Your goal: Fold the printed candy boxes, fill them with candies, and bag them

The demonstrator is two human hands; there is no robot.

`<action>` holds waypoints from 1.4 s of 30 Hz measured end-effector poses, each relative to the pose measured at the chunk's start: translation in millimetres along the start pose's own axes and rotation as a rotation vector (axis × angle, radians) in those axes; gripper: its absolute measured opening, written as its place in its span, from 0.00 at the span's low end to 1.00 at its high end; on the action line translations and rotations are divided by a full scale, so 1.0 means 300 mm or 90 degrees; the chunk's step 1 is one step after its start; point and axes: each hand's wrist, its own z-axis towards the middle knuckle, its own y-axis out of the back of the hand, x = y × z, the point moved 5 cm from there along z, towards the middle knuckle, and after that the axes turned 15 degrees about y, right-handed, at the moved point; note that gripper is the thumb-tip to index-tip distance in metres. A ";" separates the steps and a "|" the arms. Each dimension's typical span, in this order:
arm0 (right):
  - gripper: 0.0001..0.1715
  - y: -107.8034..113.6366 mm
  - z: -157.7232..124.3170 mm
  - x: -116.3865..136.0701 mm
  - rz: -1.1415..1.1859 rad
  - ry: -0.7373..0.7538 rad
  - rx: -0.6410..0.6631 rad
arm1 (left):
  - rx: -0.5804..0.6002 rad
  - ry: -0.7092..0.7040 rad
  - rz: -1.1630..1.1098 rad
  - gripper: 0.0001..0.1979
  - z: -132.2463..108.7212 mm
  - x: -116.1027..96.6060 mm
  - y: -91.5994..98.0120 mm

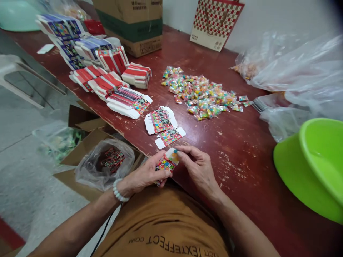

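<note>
My left hand [150, 170] is closed around a small red printed candy box [165, 163], held at the table's front edge. The box's white end flap [171, 154] stands open. At that open end, my right hand [198, 167] pinches a small clear candy packet [175, 152], partly hidden by the fingers. Just beyond my hands, a flattened candy box [171, 135] lies near a fanned stack of flat boxes [160, 119]. A spread pile of candy packets [200, 94] with colourful sweets lies farther back on the dark red table [235, 150].
Stacks of flat red cartons [107, 84] and blue cartons [66, 30] stand at the left. Behind are a large cardboard box [131, 25] and a paper bag [214, 25]. A green basin [308, 171] is at right; a lined carton [104, 160] with finished-looking boxes sits below left.
</note>
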 end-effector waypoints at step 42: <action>0.10 -0.053 0.035 -0.004 0.141 -0.109 0.029 | -0.048 0.023 -0.354 0.33 0.074 0.034 -0.004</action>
